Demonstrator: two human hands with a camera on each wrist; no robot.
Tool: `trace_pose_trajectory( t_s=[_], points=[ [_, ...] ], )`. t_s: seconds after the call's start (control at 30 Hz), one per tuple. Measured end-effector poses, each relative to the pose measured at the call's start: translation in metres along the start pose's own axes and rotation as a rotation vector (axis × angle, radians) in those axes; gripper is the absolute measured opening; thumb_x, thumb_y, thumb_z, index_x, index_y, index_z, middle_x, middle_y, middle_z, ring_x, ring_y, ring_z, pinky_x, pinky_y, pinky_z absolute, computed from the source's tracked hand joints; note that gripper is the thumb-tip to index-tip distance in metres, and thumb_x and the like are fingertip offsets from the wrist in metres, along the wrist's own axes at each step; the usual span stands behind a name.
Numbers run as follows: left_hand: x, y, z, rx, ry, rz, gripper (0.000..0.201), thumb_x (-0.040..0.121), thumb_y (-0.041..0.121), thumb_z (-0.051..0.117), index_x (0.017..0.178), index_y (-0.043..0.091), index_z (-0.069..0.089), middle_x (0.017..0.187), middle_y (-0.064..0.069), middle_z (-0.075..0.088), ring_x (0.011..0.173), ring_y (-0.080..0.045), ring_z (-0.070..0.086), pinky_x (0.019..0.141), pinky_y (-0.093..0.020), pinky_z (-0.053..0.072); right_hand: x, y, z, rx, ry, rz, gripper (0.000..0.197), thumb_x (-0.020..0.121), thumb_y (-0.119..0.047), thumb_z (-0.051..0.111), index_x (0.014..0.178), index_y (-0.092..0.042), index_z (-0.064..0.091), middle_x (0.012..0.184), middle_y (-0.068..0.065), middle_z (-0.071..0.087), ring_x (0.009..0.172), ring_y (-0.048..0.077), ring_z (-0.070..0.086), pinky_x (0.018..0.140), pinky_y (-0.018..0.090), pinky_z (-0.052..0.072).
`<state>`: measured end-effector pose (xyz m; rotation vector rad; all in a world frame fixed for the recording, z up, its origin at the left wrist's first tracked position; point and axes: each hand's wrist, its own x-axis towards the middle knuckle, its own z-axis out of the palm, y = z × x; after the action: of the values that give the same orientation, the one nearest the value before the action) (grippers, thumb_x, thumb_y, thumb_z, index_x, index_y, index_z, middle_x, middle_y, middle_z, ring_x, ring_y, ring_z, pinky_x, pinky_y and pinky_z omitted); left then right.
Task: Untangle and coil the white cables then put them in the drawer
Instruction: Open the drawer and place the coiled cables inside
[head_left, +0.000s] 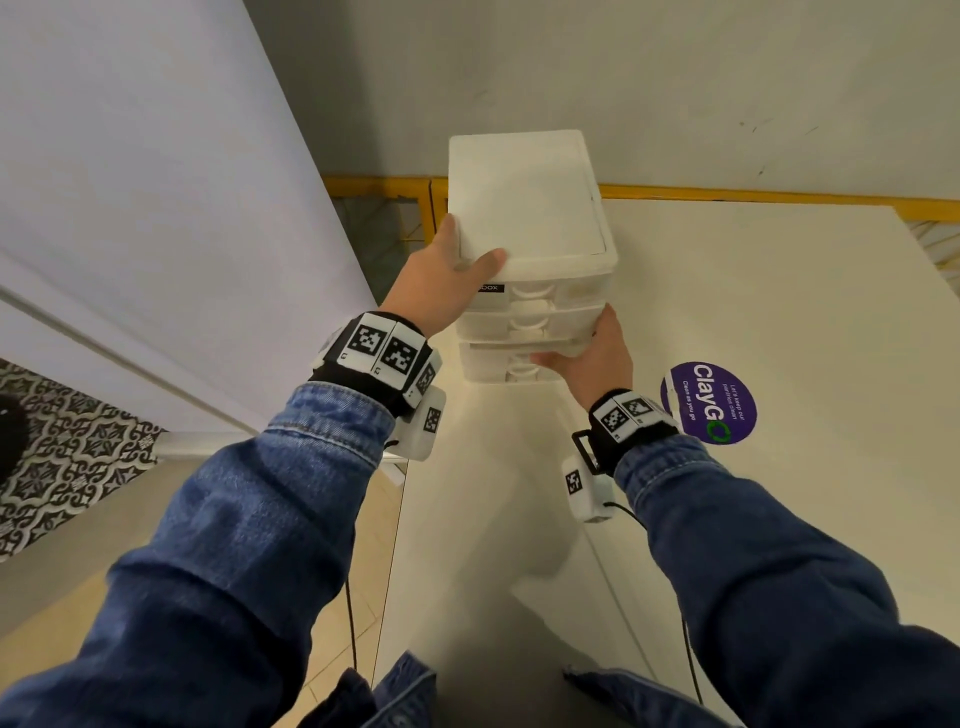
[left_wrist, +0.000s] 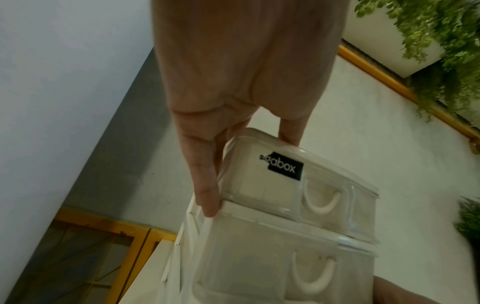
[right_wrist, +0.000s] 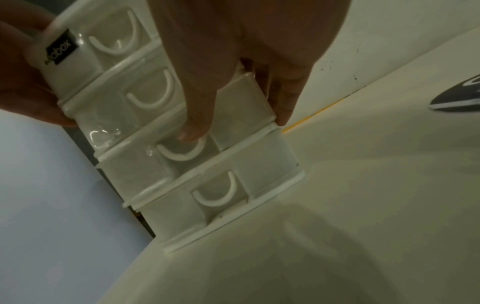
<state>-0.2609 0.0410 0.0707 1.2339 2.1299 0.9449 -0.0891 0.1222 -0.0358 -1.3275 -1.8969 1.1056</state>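
The left hand (head_left: 449, 275) holds the top corner of the drawer box (head_left: 530, 208), thumb on the lid and fingers down the side. The right hand (head_left: 589, 348) grips the box's right edge at about 4 o'clock, with its thumb (right_wrist: 192, 131) on the third drawer (right_wrist: 161, 162). That drawer looks closed. No white cables show in any view. To do it well, keep the box still on the desk (head_left: 753, 312), then hook the curved handle and pull straight out.

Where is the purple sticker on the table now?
In the head view the purple sticker lies flat on the white table, just right of the right hand and the drawer unit.
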Motion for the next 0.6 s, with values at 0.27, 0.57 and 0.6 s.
trace_pose_trajectory(
  t_s=[0.27, 0.57, 0.6],
  points=[
    [-0.0013, 0.0007, -0.0008, 0.002, 0.007, -0.002, 0.05, 0.092, 0.049, 0.051, 0.125, 0.015, 0.039, 0.115, -0.002, 0.059, 0.101, -0.022, 0.061, 0.088, -0.042, 0.054, 0.0064, -0.0044, 0.0074, -0.147, 0.051, 0.027, 0.089, 0.054, -0.033, 0.086, 0.125, -0.008, 0.039, 0.124, 0.01, 0.049, 0.112, 0.027, 0.051, 0.092, 0.039, 0.045],
    [-0.0032, 0.0002, -0.0017, -0.004, -0.007, 0.01, 0.051, 0.092, 0.049, 0.05, 0.128, 0.015, 0.038, 0.114, -0.001, 0.059, 0.101, -0.023, 0.061, 0.087, -0.041, 0.055, 0.0017, 0.0027, 0.0083, -0.147, 0.049, 0.029, 0.092, 0.058, -0.029, 0.085, 0.131, -0.008, 0.033, 0.128, 0.011, 0.047, 0.113, 0.03, 0.051, 0.095, 0.042, 0.046],
    [-0.0025, -0.0008, -0.0011, -0.013, -0.008, 0.011, 0.053, 0.092, 0.049, 0.05, 0.131, 0.016, 0.037, 0.114, 0.001, 0.058, 0.102, -0.022, 0.06, 0.087, -0.039, 0.054, 0.0027, 0.0046, 0.0068, -0.135, 0.03, 0.024, 0.092, 0.058, -0.029, 0.085, 0.132, -0.009, 0.033, 0.128, 0.011, 0.046, 0.113, 0.03, 0.051, 0.094, 0.043, 0.046]
  ],
)
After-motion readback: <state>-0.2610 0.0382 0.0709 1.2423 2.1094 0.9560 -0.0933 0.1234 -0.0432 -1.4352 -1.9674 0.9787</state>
